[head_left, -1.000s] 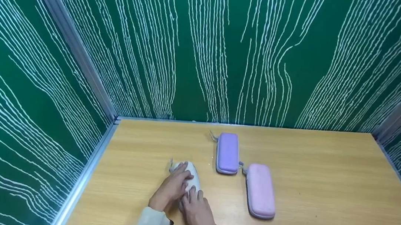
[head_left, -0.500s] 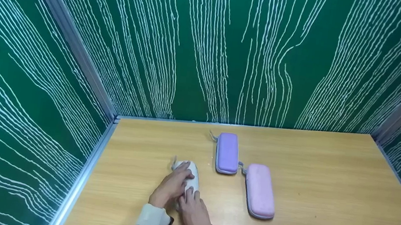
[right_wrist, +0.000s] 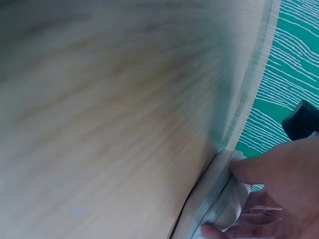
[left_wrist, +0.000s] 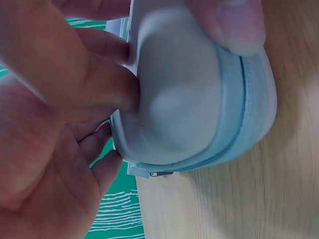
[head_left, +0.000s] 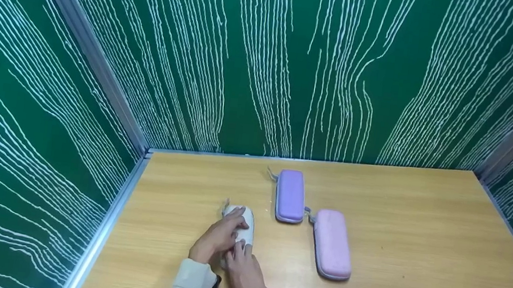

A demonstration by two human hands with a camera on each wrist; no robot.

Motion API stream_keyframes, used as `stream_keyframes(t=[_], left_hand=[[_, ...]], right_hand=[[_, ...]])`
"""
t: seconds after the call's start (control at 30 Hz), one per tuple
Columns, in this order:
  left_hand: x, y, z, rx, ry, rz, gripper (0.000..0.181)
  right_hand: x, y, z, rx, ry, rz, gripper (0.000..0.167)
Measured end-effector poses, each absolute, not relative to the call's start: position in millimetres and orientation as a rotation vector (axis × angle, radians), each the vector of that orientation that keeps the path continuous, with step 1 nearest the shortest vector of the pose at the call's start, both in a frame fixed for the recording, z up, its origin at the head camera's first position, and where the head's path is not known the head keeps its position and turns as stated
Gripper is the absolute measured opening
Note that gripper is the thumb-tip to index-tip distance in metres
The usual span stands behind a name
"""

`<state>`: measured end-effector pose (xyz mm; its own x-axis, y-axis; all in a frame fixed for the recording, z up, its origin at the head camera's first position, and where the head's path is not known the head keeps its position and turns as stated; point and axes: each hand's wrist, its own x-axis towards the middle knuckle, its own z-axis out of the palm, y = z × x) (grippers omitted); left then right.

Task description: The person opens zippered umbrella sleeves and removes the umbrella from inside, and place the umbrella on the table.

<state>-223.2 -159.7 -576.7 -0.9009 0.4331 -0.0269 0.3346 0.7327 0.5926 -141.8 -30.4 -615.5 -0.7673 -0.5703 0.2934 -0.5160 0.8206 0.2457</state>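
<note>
Evidently both hands have hold of the pale grey zip case [head_left: 246,234] low and left of centre in the head view, the left hand [head_left: 217,237] curled over its lid, the right hand [head_left: 247,273] pinching its near end. Purple [head_left: 290,196] and pink [head_left: 332,245] cases lie to the right; wavy white lines mark the green wall [head_left: 399,82] above.

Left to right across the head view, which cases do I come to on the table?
White case → purple case → pink case. The left hand and right hand both overlap the white case there, so I leave them out of the order.
</note>
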Motion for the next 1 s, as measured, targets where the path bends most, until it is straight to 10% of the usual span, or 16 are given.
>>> stream_keyframes(t=[1.0], left_hand=[[-221.8,-151.2,-576.9,0.478,2.758,1.010,0.030]], right_hand=[[-133.4,-30.2,-617.8,0.729,-2.606,0.051,0.040]])
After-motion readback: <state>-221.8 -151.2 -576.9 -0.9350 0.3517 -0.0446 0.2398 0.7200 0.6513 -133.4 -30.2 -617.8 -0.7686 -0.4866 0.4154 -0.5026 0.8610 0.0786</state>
